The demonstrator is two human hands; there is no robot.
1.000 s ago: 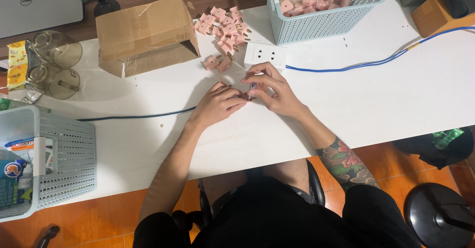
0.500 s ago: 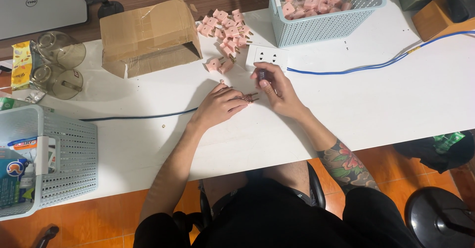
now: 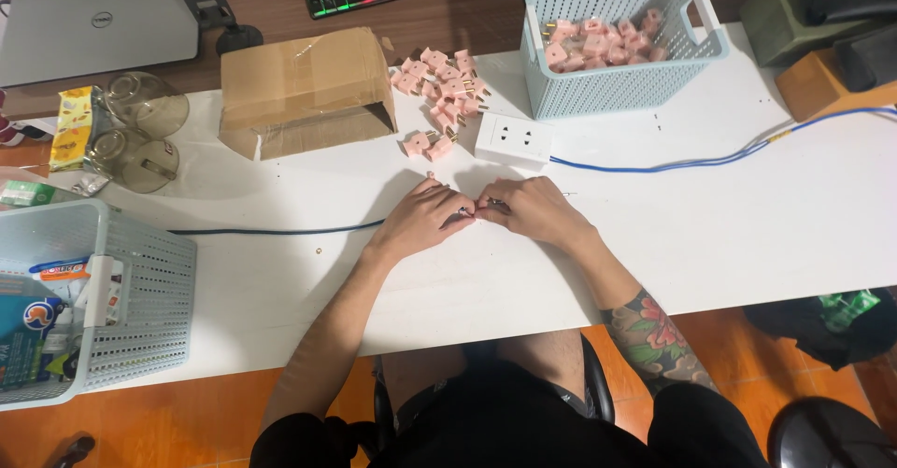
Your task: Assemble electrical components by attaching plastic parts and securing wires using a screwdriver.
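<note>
Now | L hand (image 3: 422,220) + R hand (image 3: 528,211) grips pinching small metal-pronged part (image 3: 475,211) | white tabletop (image 3: 710,234)

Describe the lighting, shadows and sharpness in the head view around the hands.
Head view: even overhead light, no harsh glare on the white table; soft shadows lie beyond the left hand and right hand; the small part pinched between them is too small to resolve; the pink plugs look sharp.

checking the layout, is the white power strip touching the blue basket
Apart. The head view shows a strip of bare white table between the white power strip and the blue basket.
</note>
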